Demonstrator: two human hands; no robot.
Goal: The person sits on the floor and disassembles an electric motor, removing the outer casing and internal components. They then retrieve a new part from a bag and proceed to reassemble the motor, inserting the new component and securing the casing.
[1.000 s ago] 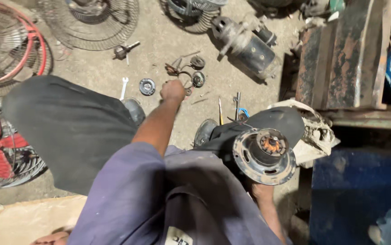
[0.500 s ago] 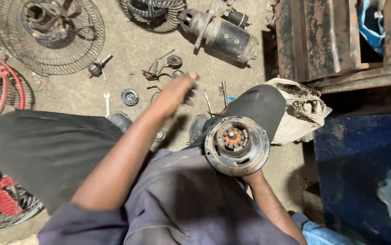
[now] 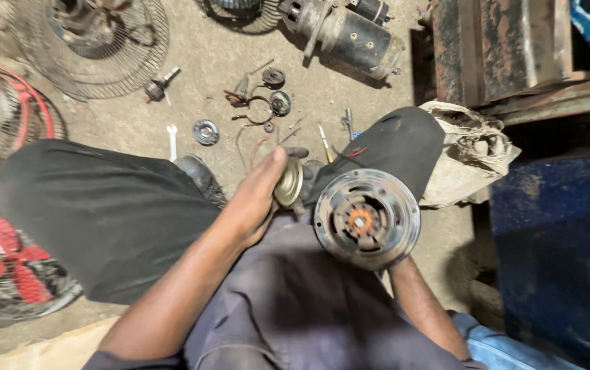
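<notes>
My left hand (image 3: 254,199) is raised over my lap, fingers closed around a small round brass-coloured metal cap (image 3: 288,183). The cap is held right beside a round grey fan motor (image 3: 367,219), whose face has slots and an orange centre. The motor is held up above my right knee. My right forearm (image 3: 418,301) reaches up under it. The right hand itself is hidden behind the motor body. My dark trouser legs spread to the left and the upper right.
Small loose parts, rings and wires (image 3: 267,103) lie on the concrete floor ahead, with a small wrench (image 3: 171,140) and screwdrivers (image 3: 326,140). Wire fan guards (image 3: 103,48) and a red fan (image 3: 7,274) sit left. A dark cylindrical motor (image 3: 350,34), rusty frame (image 3: 514,55) and rag (image 3: 473,154) are right.
My left hand has drawn back from the loose parts on the floor to the motor in my lap and now grips the round cap. The view has tilted down.
</notes>
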